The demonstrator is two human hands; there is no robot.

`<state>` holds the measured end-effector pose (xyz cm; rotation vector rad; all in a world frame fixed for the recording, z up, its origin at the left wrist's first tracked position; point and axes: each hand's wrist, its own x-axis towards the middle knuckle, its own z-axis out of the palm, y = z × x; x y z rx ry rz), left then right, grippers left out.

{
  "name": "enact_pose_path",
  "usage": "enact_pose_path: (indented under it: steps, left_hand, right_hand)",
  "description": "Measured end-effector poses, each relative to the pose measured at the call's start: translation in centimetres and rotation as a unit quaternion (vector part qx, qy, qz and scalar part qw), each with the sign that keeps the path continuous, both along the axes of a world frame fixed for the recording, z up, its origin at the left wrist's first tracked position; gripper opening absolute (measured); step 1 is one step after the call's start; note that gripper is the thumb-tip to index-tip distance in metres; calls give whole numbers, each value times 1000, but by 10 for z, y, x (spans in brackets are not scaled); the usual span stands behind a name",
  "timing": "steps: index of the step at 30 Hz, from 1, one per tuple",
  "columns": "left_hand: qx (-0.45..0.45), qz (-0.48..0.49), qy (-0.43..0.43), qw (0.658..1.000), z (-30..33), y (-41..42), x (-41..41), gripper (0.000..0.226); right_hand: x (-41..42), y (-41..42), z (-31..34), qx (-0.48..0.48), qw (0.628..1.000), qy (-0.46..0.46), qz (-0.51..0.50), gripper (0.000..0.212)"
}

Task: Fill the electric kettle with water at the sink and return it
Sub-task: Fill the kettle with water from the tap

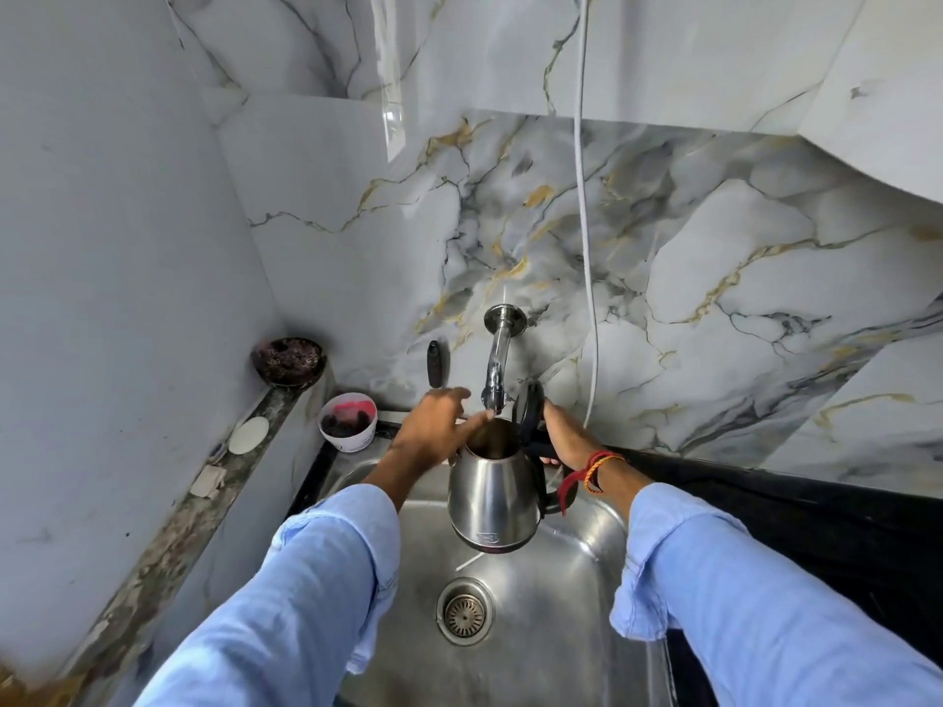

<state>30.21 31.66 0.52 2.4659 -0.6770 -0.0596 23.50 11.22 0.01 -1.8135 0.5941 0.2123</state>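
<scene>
The right hand (564,436) grips the black handle of the upright, open-lidded stainless steel electric kettle (495,494), its mouth directly under the chrome wall tap's spout (494,387). The left hand (433,431), nearer the tap, reaches towards it with fingers loose, grasping nothing.

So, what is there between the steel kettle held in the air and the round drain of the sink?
Nothing: in the head view only bare sink floor lies between the steel kettle and the round drain.
</scene>
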Motion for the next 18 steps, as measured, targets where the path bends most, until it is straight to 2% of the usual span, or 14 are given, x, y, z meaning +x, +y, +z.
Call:
enact_pose_path:
  steps: [5, 8, 12, 15, 18]
  left_hand:
    - [86, 52, -81, 992, 16, -38, -5, 64]
    - [105, 105, -73, 986, 10, -51, -4, 60]
    - [120, 119, -78, 982, 17, -66, -5, 49]
    - [101, 106, -39, 988, 14, -69, -1, 44]
    - [20, 53, 24, 998, 9, -58, 8, 40]
  right_hand:
    - [3, -7, -8, 9, 1000, 3, -1, 58]
    - [13, -7, -12, 3, 1000, 12, 20, 59]
    - [18, -7, -5, 21, 1000, -18, 13, 61]
    - [17, -7, -5, 11, 1000, -19, 22, 66]
    - [17, -7, -6, 7, 1000, -18, 19, 69]
